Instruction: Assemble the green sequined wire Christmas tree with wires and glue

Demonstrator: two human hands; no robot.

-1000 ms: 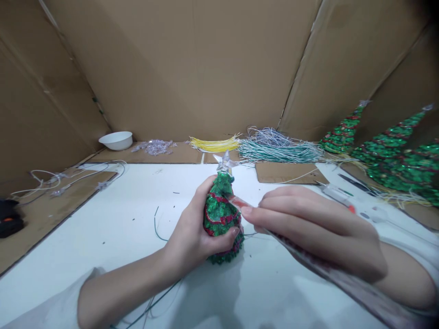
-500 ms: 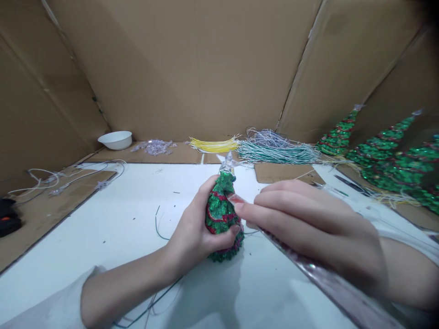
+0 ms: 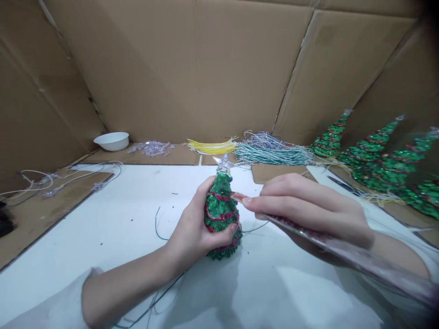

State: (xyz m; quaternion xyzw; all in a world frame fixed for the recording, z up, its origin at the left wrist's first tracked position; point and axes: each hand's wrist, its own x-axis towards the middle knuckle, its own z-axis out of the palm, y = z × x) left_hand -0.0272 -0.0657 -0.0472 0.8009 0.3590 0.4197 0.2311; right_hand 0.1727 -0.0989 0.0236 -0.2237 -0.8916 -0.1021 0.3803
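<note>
My left hand point(image 3: 195, 224) is wrapped round a small green glittery Christmas tree point(image 3: 221, 211) that stands upright on the white table point(image 3: 133, 256), its thumb across the lower front. Red garland-like lines run round the tree, and a clear star point(image 3: 224, 163) tops it. My right hand point(image 3: 312, 210) grips a long, clear plastic piping bag point(image 3: 325, 249) that has red in its narrow tip. That tip is at the tree's upper right side, at or just beside a red line. The bag's wide end trails toward the lower right.
Bundles of yellow wires point(image 3: 212, 146) and green wires point(image 3: 274, 154) lie along the back, near clear stars point(image 3: 152, 148) and a white bowl point(image 3: 112, 141). More decorated trees point(image 3: 373, 148) stand at right. White cables point(image 3: 44, 180) lie at left. Loose green wire point(image 3: 159, 299) runs under my left arm.
The view has shifted slightly. My right hand has drawn a little to the right, and the bag now lies at a flatter angle. My left hand keeps its hold on the tree.
</note>
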